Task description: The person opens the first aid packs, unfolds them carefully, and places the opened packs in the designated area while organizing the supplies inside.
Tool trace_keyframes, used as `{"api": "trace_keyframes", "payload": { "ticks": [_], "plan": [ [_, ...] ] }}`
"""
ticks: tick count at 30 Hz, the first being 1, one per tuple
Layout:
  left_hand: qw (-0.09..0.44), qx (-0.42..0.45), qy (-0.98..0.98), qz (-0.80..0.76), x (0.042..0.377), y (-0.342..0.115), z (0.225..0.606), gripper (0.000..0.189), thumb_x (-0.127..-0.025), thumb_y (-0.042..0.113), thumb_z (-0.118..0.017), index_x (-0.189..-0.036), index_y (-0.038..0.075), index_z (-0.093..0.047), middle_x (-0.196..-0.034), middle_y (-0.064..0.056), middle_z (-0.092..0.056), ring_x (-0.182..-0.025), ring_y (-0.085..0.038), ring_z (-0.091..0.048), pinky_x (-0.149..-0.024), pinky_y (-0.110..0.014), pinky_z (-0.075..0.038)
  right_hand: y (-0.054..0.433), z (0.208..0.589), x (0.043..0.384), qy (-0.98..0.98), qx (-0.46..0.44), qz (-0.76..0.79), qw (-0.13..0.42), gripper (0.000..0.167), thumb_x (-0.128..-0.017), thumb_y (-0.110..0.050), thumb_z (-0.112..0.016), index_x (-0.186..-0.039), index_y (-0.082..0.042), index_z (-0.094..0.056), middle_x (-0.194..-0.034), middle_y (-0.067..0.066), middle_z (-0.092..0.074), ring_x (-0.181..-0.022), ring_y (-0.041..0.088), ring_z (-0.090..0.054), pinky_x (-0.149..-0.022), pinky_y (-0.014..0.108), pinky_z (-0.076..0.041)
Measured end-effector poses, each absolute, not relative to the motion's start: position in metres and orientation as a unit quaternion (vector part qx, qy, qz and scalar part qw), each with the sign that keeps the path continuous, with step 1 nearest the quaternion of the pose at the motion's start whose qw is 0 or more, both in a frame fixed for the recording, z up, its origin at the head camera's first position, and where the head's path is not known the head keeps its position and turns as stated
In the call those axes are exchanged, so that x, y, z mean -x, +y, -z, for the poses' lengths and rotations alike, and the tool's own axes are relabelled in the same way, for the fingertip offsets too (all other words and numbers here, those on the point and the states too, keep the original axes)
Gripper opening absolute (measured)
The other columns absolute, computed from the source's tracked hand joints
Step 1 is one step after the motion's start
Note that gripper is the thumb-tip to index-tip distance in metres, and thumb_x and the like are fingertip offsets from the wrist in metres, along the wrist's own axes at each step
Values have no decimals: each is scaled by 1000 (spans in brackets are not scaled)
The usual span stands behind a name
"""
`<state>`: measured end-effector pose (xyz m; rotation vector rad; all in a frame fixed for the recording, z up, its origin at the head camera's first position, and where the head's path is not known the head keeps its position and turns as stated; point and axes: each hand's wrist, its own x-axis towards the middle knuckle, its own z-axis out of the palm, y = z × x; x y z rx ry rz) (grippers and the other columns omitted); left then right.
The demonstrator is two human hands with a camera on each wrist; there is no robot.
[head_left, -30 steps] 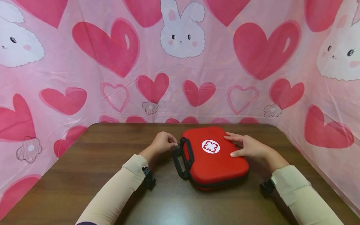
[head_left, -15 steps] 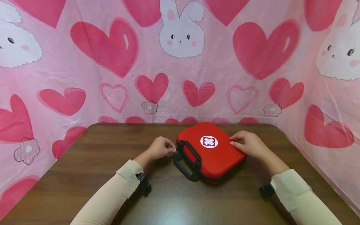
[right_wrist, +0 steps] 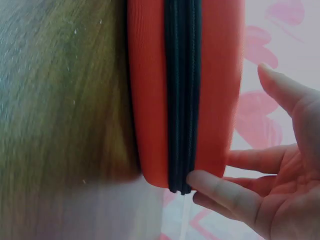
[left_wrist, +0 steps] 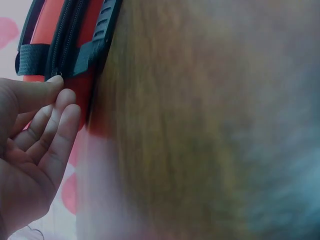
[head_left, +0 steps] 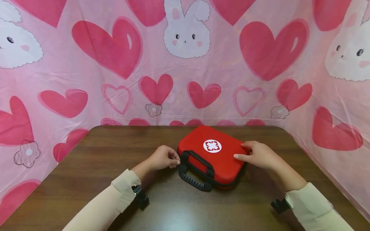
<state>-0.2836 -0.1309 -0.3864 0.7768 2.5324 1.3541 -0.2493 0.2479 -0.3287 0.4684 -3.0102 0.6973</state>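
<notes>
A red first aid case [head_left: 225, 157] with a white round emblem lies flat on the table, turned at an angle. Its black carry handle [head_left: 195, 183] points toward the front left. At the case's left corner my left hand [head_left: 162, 158] pinches a small zipper pull between thumb and forefinger. The left wrist view shows those fingertips at the black zipper [left_wrist: 67, 37], beside a handle strap; they mostly hide the pull. My right hand [head_left: 261, 154] is at the case's right corner. In the right wrist view its fingers [right_wrist: 225, 192], fairly straight, touch the case's zipped side, with the thumb apart.
The brown wooden table [head_left: 115, 144] has its back edge just behind the case. A pink cloth [head_left: 173, 70] with hearts and rabbits hangs behind and along both sides. Black wrist cameras [head_left: 141, 197] sit on both forearms.
The case has turned counterclockwise and slid slightly left, so its handle faces more to the front. My left hand has moved a little left and nearer; the right stays at the case's right side.
</notes>
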Motion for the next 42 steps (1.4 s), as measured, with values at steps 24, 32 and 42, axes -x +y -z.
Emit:
{"api": "trace_keyframes", "payload": {
  "ticks": [24, 32, 42],
  "plan": [
    [77, -270, 853, -440, 277, -148, 384, 5, -83, 5, -76, -80, 3, -73, -67, -3, -67, -58, -15, -63, -57, -31, -57, 252, 337, 277, -955, -113, -271, -46, 94, -77, -51, -78, -145, 3, -41, -130, 33, -53, -115, 42, -55, -93, 56, -46],
    [47, -271, 861, -428, 293, -156, 383, 5, -83, 3, -76, -80, 1, -72, -66, -4, -67, -56, -15, -63, -54, -31, -56, 251, 339, 280, -952, -130, -274, -47, 92, -79, -47, -78, -145, 4, -40, -132, 34, -51, -118, 43, -53, -96, 56, -45],
    [12, -241, 881, -408, 315, -145, 385, 5, -84, 5, -75, -82, 1, -73, -70, -4, -69, -59, -12, -61, -55, -29, -54, 257, 338, 289, -931, -145, -322, -90, 93, -79, -45, -78, -150, -2, -35, -149, 29, -35, -133, 45, -37, -103, 58, -39]
  ]
}}
